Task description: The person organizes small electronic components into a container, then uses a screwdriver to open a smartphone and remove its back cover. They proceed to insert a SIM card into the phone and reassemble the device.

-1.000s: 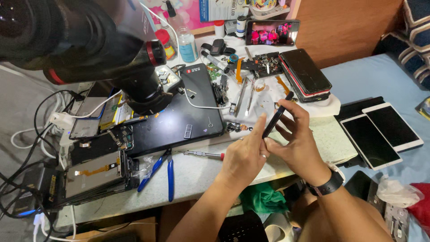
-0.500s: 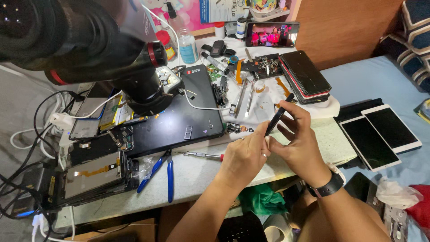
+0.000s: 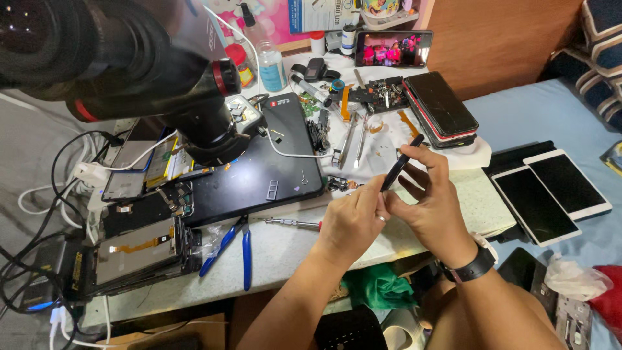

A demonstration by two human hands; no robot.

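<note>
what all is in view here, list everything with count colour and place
black stick tool: 1, black, pinched in both hands
microscope: 1, black, upper left over the bench
work mat: 1, black, bench centre
pliers: 1, blue handles, front of bench
screwdriver: 1, red handle, beside left hand
stacked phones: several, dark, upper right of bench
white tablets: 2, white frames, right on blue cloth
opened phones: several, dark, left edge
bottle: 1, clear blue, back of bench
left hand: 1, ring on a finger
right hand: 1, black watch at wrist
</note>
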